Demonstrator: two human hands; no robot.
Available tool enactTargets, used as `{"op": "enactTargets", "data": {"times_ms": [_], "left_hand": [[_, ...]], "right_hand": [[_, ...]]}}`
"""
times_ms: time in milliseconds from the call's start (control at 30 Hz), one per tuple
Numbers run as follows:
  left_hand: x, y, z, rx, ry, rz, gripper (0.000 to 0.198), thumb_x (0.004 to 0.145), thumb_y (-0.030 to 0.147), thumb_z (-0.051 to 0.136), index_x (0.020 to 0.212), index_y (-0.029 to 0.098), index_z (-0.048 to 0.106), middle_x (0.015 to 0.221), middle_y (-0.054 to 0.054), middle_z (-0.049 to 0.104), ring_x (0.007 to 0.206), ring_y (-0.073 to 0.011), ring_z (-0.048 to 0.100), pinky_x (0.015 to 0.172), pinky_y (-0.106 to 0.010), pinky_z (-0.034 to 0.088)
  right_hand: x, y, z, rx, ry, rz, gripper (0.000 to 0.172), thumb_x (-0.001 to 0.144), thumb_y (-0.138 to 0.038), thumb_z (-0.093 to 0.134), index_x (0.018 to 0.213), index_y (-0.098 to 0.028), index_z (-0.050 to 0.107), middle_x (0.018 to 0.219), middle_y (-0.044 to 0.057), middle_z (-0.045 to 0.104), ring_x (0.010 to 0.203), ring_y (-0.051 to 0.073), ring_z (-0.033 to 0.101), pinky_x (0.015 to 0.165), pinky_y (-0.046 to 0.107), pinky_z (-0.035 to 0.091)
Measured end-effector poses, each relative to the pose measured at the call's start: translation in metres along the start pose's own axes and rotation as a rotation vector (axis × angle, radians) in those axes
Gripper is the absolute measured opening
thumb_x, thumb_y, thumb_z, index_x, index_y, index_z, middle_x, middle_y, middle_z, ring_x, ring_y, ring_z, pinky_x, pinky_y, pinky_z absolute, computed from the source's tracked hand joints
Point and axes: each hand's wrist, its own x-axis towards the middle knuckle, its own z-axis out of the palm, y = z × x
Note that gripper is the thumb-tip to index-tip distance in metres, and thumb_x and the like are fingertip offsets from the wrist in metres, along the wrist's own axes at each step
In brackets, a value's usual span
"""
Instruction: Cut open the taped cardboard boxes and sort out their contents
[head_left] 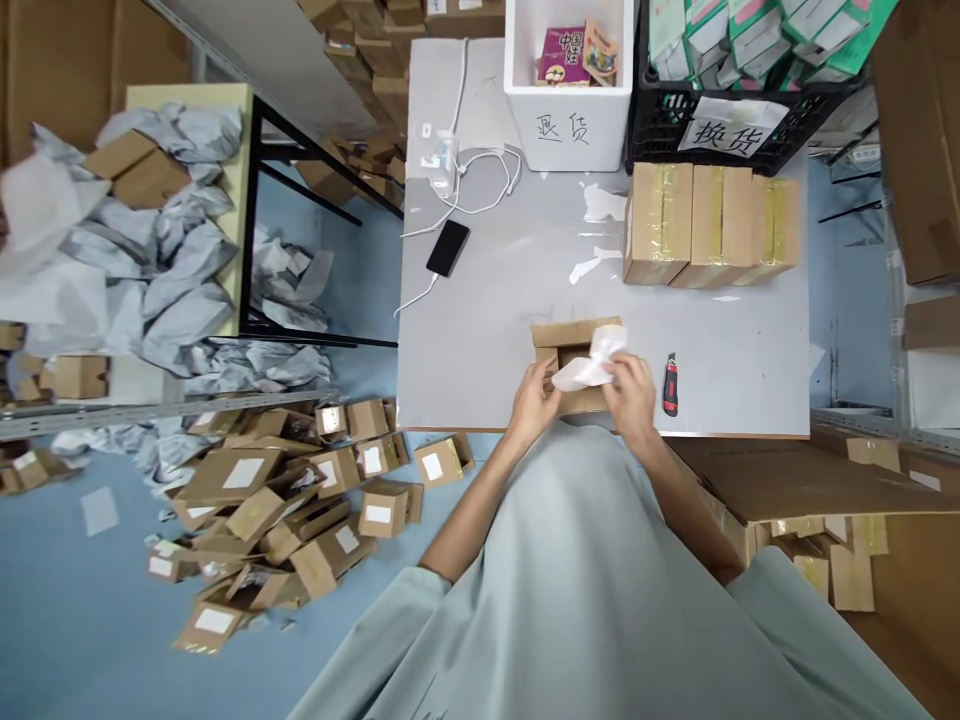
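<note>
An open cardboard box (576, 332) lies near the front edge of the grey table, its flaps folded out. Above it is a thin white sheet (592, 371), crumpled and partly covering the opening. My right hand (630, 390) pinches the sheet at its right side. At the box's left side, my left hand (535, 398) has its fingers curled close to the sheet's left end; whether they grip the sheet or the box is unclear. A red and black utility knife (670, 386) rests to the right of my right hand.
Three taped boxes (707, 225) stand at the right of the table (517, 290). Behind are a white bin (574, 130) and a black crate (649, 125). A phone (448, 248) and white cables lie left. Cardboard boxes (240, 475) cover the floor at left.
</note>
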Motion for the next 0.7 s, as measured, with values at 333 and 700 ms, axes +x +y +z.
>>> {"op": "enactTargets", "data": {"times_ms": [333, 700], "left_hand": [[0.0, -0.018, 0.003, 0.085, 0.075, 0.022, 0.05, 0.103, 0.029, 0.069, 0.152, 0.021, 0.066, 0.151, -0.017, 0.069, 0.133, -0.0312, 0.074, 0.11, -0.048, 0.067], [-0.012, -0.07, -0.015, -0.05, 0.079, -0.416, 0.049, 0.096, 0.03, 0.075, 0.143, 0.015, 0.072, 0.153, -0.021, 0.074, 0.137, -0.0354, 0.074, 0.117, -0.053, 0.061]], "right_hand": [[0.07, -0.036, 0.053, -0.513, -0.862, 0.286, 0.05, 0.102, 0.002, 0.051, 0.143, -0.007, 0.077, 0.132, 0.027, 0.081, 0.125, 0.035, 0.079, 0.102, 0.038, 0.059], [0.031, 0.053, -0.021, -0.249, -0.265, 0.441, 0.045, 0.112, -0.043, 0.053, 0.14, -0.014, 0.074, 0.124, 0.02, 0.084, 0.117, 0.036, 0.08, 0.109, 0.053, 0.061]]}}
